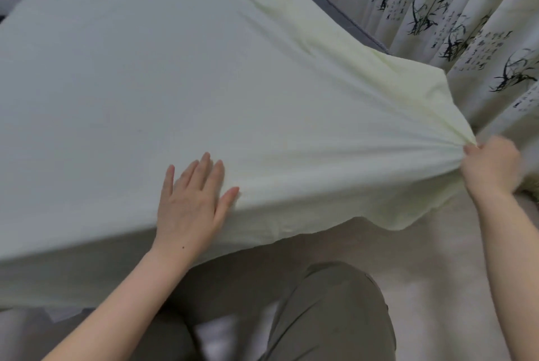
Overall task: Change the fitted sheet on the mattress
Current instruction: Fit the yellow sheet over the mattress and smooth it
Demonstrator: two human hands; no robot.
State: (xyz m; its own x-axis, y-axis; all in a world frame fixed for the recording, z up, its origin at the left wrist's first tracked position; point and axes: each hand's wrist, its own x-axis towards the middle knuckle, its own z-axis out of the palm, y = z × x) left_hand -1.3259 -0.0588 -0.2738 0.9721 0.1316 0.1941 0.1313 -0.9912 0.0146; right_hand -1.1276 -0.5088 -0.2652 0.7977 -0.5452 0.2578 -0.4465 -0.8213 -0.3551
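A pale green fitted sheet (pixel 175 74) lies spread over the mattress, filling most of the head view. My left hand (pixel 192 200) presses flat on the sheet near the mattress's front edge, fingers straight. My right hand (pixel 490 165) grips a bunched corner of the sheet at the right and holds it taut, off the mattress corner, so folds fan out from the fist. A strip of grey mattress edge (pixel 329 7) shows uncovered along the far right side.
A cream curtain (pixel 455 16) printed with black bamboo and writing hangs close behind the bed on the right. My legs in olive trousers (pixel 335 317) are at the bottom, on a light floor (pixel 437 287).
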